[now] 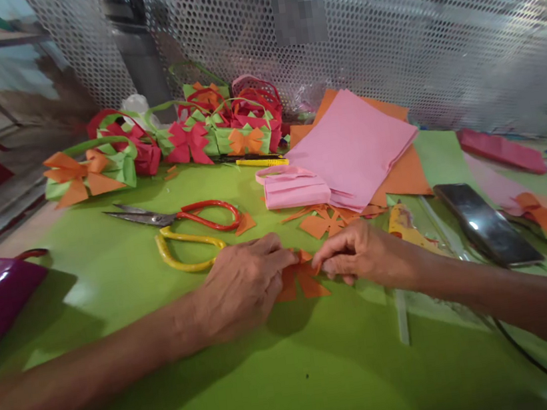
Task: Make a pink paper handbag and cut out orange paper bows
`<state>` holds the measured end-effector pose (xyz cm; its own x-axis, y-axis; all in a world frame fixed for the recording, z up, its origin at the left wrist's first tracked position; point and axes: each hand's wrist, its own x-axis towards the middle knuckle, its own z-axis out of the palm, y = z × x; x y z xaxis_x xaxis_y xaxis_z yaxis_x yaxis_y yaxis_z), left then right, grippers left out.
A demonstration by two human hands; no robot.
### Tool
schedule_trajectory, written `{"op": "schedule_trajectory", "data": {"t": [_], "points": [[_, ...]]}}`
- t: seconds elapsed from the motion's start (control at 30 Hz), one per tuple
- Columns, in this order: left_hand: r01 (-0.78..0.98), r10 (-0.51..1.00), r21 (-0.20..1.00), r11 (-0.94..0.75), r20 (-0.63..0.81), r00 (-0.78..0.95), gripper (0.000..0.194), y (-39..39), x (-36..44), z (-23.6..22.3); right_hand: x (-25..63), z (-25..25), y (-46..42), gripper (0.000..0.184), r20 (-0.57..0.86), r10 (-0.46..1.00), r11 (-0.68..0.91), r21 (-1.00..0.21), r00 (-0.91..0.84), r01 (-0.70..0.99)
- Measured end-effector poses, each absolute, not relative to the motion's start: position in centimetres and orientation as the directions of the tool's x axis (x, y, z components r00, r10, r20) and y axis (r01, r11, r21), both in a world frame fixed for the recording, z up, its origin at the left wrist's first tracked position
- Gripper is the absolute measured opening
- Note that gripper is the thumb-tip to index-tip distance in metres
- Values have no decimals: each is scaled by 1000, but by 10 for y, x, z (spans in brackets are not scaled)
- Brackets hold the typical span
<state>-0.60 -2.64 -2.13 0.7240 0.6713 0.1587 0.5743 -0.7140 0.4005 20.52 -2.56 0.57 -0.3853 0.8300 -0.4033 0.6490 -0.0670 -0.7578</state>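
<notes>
An orange paper bow (304, 283) lies on the green tabletop between my two hands. My left hand (248, 282) is closed over its left side, fingers pressed onto the paper. On the other side my right hand (361, 257) pinches the bow's right edge between thumb and forefinger. The fingers partly hide the folds. Just beyond my left hand are scissors (190, 223) with one red and one yellow handle, blades spread. Orange cut-out paper pieces (323, 223) lie past my right hand.
Small paper baskets with bows (188, 142) crowd the back left. Pink paper sheets (346, 141) and a folded pink paper piece (296, 186) lie behind my hands. At right are a yellow glue gun (407, 224), a phone (488, 224) and a black cable (535, 355). A purple object (1, 301) sits left.
</notes>
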Motion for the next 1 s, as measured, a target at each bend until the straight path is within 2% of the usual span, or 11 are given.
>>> {"op": "schedule_trajectory", "data": {"t": [0.3, 0.53, 0.63, 0.73, 0.87, 1.0], "points": [[585, 680, 411, -699, 130, 722, 36, -27, -6, -21, 202, 5, -23, 4, -486, 798, -209, -778, -356, 592], [587, 679, 397, -706, 142, 720, 37, -26, -5, -22, 196, 7, -24, 6, -476, 808, -180, -761, -347, 624], [583, 675, 391, -712, 152, 722, 37, -26, -5, -21, 193, 5, -24, 9, -452, 829, -125, -723, -329, 679], [584, 675, 386, -714, 157, 721, 38, -26, -5, -22, 192, 2, -24, 11, -366, 869, 1, -672, -332, 741], [587, 679, 385, -712, 164, 716, 43, -26, -6, -23, 188, 4, -25, 16, -215, 903, 207, -539, -371, 816], [613, 691, 359, -704, 142, 709, 40, -26, -5, -22, 181, 10, -26, 16, -168, 905, 285, -442, -390, 851]]}}
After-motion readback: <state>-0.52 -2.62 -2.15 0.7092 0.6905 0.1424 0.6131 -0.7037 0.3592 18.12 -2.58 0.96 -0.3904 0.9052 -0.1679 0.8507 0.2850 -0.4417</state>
